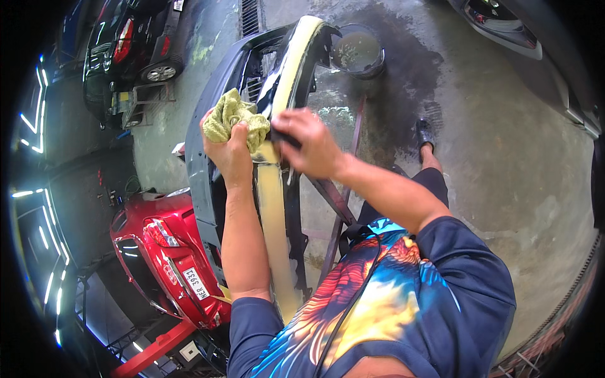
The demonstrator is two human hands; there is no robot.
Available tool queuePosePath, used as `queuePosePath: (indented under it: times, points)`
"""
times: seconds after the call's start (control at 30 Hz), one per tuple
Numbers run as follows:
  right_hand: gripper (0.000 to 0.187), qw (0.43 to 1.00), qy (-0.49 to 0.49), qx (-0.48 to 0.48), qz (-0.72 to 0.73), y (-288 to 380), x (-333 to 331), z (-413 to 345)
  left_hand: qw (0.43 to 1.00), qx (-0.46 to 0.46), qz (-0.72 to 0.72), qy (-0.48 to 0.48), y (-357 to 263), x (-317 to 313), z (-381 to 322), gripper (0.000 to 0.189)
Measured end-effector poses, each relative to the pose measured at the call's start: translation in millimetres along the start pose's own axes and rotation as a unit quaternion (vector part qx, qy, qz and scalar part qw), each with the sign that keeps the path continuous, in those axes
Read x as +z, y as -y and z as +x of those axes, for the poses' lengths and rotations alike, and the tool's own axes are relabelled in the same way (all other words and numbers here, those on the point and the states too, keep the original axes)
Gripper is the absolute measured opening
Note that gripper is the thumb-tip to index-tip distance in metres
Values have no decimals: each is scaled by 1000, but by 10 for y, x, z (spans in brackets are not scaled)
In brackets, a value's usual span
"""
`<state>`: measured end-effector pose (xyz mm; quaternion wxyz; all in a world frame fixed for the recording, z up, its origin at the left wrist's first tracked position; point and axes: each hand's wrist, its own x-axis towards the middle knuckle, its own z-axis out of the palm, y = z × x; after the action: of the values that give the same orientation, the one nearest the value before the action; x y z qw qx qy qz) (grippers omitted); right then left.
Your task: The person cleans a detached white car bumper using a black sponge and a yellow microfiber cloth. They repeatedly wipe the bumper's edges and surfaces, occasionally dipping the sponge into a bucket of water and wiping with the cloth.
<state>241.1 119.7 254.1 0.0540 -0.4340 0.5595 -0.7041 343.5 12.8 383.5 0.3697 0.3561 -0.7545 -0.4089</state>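
A dark car bumper cover with a long band of yellowish filler lies before me on a metal stand. My left hand grips a crumpled yellow-green cloth above the bumper's grille opening. Just to its right, my right hand is closed around a dark block, held at the filler band. Motion blurs this hand, and its fingers partly hide the block. Whether the block touches the filler cannot be told.
A black bucket of cloudy water stands on wet concrete beyond the bumper's far end. A red car and a black car are at the left, a grey car at the upper right. A floor drain grate lies at the top.
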Motion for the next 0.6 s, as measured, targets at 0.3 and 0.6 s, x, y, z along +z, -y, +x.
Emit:
queuePosePath:
  times: [0.3, 0.6]
  points:
    - [42, 999, -3, 30, -42, -157, -45, 186, 999, 2, 38, -3, -52, 17, -10, 50]
    - [37, 989, -110, 68, -78, -514, -7, 282, 999, 15, 47, -2, -63, 29, -33, 51]
